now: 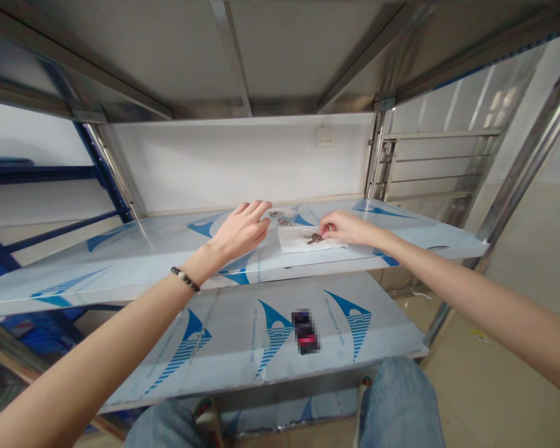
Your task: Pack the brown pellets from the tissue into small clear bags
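My right hand reaches in from the right, its fingertips pinched on a small bunch of metal keys. The keys lie on a white paper tissue on a steel shelf covered in blue-printed film. My left hand rests with its fingers apart and holds nothing. Its fingertips are close to a second small bunch of keys lying further back on the shelf. A dark beaded bracelet circles my left wrist.
A lower steel shelf holds a dark, blurred object. Another shelf forms a low roof above. Steel uprights stand at the right, a blue rack at the left. My jeans-clad knees show below.
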`<action>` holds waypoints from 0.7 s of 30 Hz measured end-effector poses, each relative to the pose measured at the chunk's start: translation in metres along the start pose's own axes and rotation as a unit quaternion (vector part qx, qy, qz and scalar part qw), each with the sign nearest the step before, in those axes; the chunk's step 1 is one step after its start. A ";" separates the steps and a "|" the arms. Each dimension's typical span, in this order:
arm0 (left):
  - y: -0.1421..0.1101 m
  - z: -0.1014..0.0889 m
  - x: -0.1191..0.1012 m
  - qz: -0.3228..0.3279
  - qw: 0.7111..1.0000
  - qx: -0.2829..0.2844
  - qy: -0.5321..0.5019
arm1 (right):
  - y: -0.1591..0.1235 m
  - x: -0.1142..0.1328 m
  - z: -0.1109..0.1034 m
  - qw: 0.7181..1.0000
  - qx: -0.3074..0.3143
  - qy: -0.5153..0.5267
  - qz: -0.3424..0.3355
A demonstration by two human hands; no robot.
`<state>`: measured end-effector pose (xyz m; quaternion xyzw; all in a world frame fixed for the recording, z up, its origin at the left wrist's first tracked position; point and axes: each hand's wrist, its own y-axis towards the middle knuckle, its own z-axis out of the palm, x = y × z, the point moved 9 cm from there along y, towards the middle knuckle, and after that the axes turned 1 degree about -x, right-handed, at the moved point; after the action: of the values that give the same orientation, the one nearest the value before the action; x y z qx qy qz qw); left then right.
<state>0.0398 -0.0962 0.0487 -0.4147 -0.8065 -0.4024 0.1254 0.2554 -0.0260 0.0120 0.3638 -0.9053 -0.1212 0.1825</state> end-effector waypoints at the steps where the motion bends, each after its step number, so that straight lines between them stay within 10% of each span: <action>1: 0.004 0.005 0.003 0.002 1.000 -0.002 -0.011 | 0.000 0.004 0.001 1.000 0.005 0.004 -0.008; 8: 0.035 0.024 0.043 -0.081 0.988 -0.074 -0.113 | -0.001 0.014 0.006 0.998 0.035 0.016 -0.043; 21: 0.036 0.063 0.057 -0.089 0.991 -0.038 -0.089 | 0.005 0.001 0.011 0.999 0.014 -0.042 0.031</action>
<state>0.0397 -0.0042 0.0579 -0.3794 -0.8322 -0.4043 0.0009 0.2475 -0.0223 0.0043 0.3330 -0.9246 -0.1175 0.1431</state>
